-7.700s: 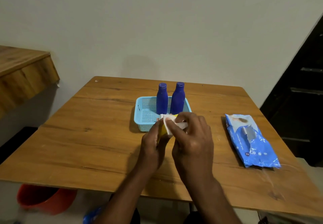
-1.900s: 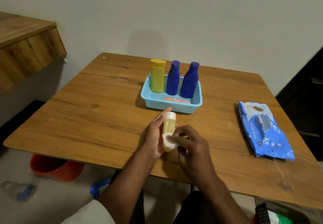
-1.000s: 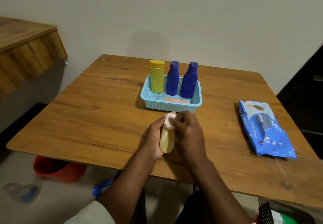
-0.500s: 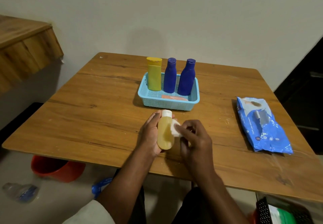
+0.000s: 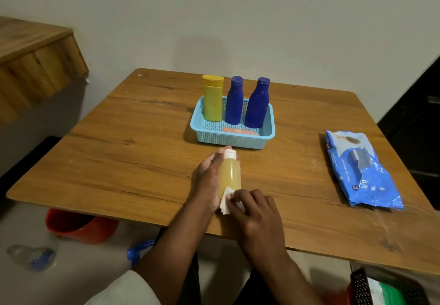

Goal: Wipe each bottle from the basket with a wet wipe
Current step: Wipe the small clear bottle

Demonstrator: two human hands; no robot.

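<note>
My left hand [image 5: 209,179] grips a small clear bottle [image 5: 230,173] of yellow liquid with a white cap, held over the table's near middle, cap pointing away from me. My right hand [image 5: 253,212] pinches a folded white wet wipe [image 5: 225,203] against the bottle's lower end. Behind them sits a light blue basket [image 5: 228,139]. In it stand a yellow bottle [image 5: 212,98] and two dark blue bottles [image 5: 234,101] [image 5: 257,103]; a flat orange item [image 5: 239,131] lies on its floor.
A blue pack of wet wipes [image 5: 359,169] lies on the wooden table [image 5: 133,152] at the right. Below the table's left edge are a red bucket [image 5: 78,226] and a plastic water bottle [image 5: 31,256] on the floor. A wooden ledge [image 5: 35,61] juts out at left.
My right hand has slid the wipe down the clear bottle from near the cap to its lower end. My left hand keeps its grip on the bottle.
</note>
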